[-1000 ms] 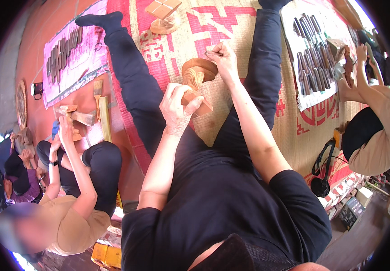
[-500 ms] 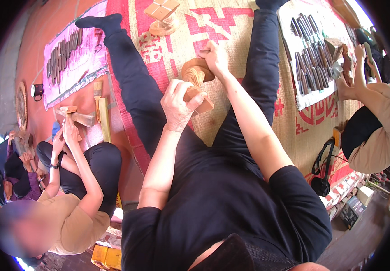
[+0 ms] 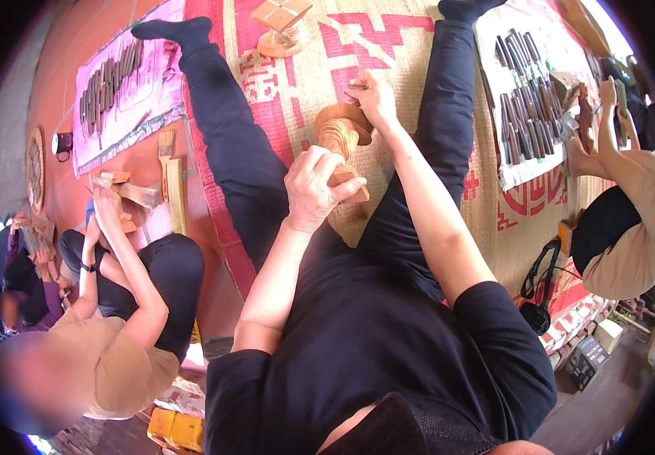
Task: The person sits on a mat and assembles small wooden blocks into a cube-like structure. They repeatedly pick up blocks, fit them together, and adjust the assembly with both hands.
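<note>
Between my outstretched legs I hold a carved wooden pedestal [image 3: 336, 136], tilted, with a round disc at its far end, a twisted stem and a square block at its near end. My left hand [image 3: 312, 187] is closed around the near block. Just beyond the disc's right edge, my right hand [image 3: 374, 101] pinches a small, thin, dark piece [image 3: 355, 86] whose kind I cannot make out. A similar wooden pedestal [image 3: 283, 38] stands on the mat ahead, its square top marked with a pale cross.
Many chisel-like tools [image 3: 528, 95] lie on a white cloth at right, more [image 3: 108, 85] on a pink cloth at left. A brush [image 3: 166, 148] lies by the red-patterned mat [image 3: 388, 45]. Co-workers sit on both sides; the left one's hands [image 3: 108, 208] work on wood. A black strapped item [image 3: 537, 303] lies right.
The view has shifted slightly. My right hand is a little farther from the disc, and the pedestal has come slightly nearer and rightward. The left co-worker's hands have moved a little.
</note>
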The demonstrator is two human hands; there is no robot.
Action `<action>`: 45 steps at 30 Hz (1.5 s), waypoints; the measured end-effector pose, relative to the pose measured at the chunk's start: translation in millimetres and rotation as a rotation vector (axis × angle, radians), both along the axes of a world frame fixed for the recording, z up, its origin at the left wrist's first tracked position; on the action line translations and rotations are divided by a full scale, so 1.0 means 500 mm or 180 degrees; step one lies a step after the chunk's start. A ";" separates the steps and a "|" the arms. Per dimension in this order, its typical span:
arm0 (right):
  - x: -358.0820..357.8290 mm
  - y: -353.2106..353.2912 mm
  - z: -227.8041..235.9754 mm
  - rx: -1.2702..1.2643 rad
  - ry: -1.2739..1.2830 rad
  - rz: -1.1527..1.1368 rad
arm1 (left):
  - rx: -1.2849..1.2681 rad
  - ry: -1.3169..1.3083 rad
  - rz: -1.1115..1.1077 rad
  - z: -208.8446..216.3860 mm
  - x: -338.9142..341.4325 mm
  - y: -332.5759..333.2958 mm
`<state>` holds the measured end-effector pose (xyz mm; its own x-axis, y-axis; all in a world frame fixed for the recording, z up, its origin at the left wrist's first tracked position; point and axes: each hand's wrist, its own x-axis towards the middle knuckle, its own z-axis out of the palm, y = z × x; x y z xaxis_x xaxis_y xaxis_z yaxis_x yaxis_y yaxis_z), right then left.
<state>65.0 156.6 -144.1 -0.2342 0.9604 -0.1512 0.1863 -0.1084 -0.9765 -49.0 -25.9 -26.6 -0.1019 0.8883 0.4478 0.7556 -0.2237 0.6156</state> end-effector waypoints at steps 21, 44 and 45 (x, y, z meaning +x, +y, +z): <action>-0.002 -0.044 0.059 0.0319 -0.0786 0.0421 | 0.0211 0.0295 -0.0183 0.011 0.034 0.028; 0.006 -0.054 0.070 0.0562 -0.0761 0.0930 | 0.0251 0.0238 -0.0165 0.001 0.031 0.026; 0.004 -0.054 0.073 0.0497 -0.0857 0.0831 | 0.0256 0.0247 -0.0190 0.001 0.032 0.031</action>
<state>67.2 129.6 -107.4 -0.4451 0.8901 -0.0975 0.4391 0.1222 -0.8901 -33.1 -10.6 -26.3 -0.0122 0.8526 0.5225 0.7842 -0.3160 0.5341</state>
